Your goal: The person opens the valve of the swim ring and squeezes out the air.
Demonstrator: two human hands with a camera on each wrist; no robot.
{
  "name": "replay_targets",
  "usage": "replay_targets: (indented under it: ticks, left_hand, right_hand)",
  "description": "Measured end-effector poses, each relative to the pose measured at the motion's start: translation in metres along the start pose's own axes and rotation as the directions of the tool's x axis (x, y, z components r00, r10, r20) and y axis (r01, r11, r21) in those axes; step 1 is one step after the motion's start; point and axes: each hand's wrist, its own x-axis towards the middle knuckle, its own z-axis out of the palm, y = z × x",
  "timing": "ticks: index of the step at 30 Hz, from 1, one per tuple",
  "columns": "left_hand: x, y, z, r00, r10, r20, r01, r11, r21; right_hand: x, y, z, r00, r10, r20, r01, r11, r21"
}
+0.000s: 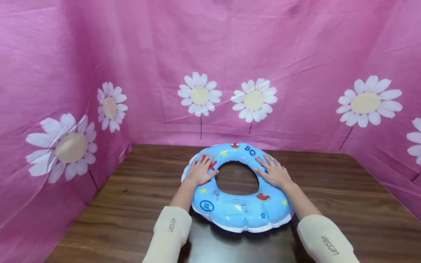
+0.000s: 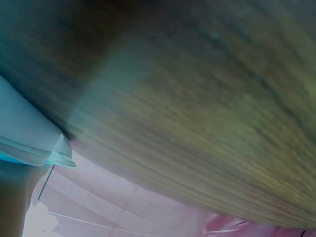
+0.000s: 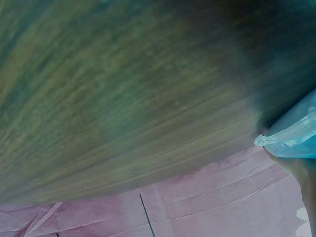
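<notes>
A blue inflatable swim ring [image 1: 240,215] with a white underside lies on the wooden table, printed with stars, red figures and lettering. My left hand [image 1: 199,171] rests flat on its left side, fingers spread and straight. On the opposite side my right hand [image 1: 274,172] lies on top with its fingers spread too. The tabletop shows through the ring's hole. In the left wrist view the ring's edge [image 2: 29,128] enters at the left, and in the right wrist view its seam [image 3: 289,136] shows at the right.
The brown wooden table [image 1: 138,197] reaches back to a pink cloth [image 1: 148,54] with large white daisies, which hangs behind it and on both sides. Pale sleeves [image 1: 172,226] cover the forearms.
</notes>
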Motion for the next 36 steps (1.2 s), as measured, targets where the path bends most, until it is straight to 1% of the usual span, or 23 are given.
replay_targets:
  ticks: [4,10,22,24,30,36]
  left_hand:
    - [-0.0005,0.0016,0.0009,1.0,-0.014,0.007,0.014,1.0,0.001]
    - [-0.0009,0.0012,0.0019,1.0,-0.005,0.016,0.006,1.0,-0.018]
    - [0.0008,0.0013,0.0025,1.0,-0.007,0.023,0.007,1.0,-0.007]
    - [0.0006,0.0014,0.0025,1.0,-0.004,0.016,0.005,1.0,-0.008]
    - [-0.0002,0.0016,0.0019,1.0,-0.003,0.015,0.003,1.0,-0.016]
    - [0.0019,0.0005,0.0028,1.0,-0.006,0.015,0.006,1.0,-0.01]
  right_hand:
    - [-0.001,0.0002,-0.0007,1.0,-0.004,0.016,0.004,1.0,0.007]
    - [-0.0018,0.0004,0.0006,0.999,0.009,0.032,-0.009,1.0,0.007]
    - [-0.0006,0.0034,0.0047,1.0,0.016,0.021,-0.016,1.0,0.021]
    - [-0.0005,0.004,0.0052,1.0,0.013,0.019,-0.013,1.0,0.024]
    - [-0.0001,0.0052,0.0059,1.0,0.004,0.02,-0.004,1.0,0.023]
    - [0.0006,0.0033,0.0041,1.0,0.015,0.021,-0.015,1.0,0.011]
